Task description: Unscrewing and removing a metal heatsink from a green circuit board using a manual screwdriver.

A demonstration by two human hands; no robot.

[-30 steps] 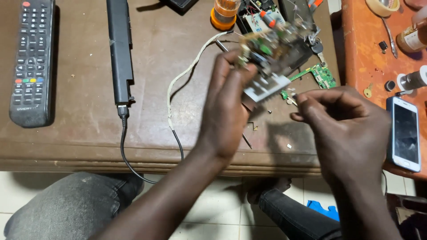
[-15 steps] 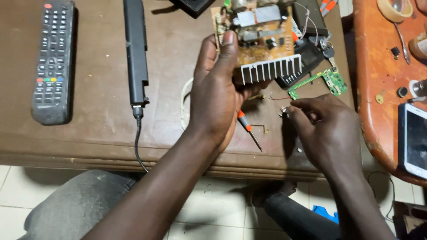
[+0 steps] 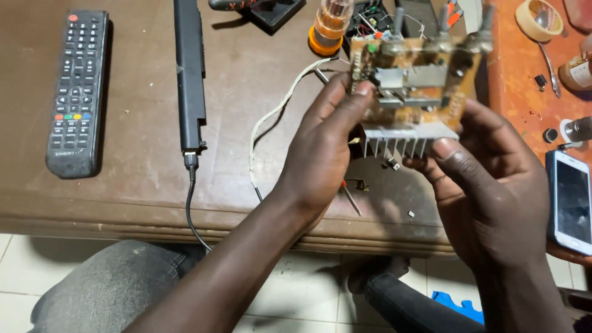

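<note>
Head view, circuit board [image 3: 414,80] long axis left-right, heatsink fins downward, left hand [image 3: 320,157] and right hand [image 3: 487,185] both gripping its ends

The circuit board's [image 3: 419,80] left edge sits behind the left hand's [image 3: 324,157] fingers, and its knobs up top are just blur. The white phone [image 3: 570,200] runs off the right edge. The black box [image 3: 271,9] and tape roll [image 3: 539,18] get chopped by the top. The little bits on the table [image 3: 123,197] under the heatsink [image 3: 404,139] are too tiny to tell.
</note>
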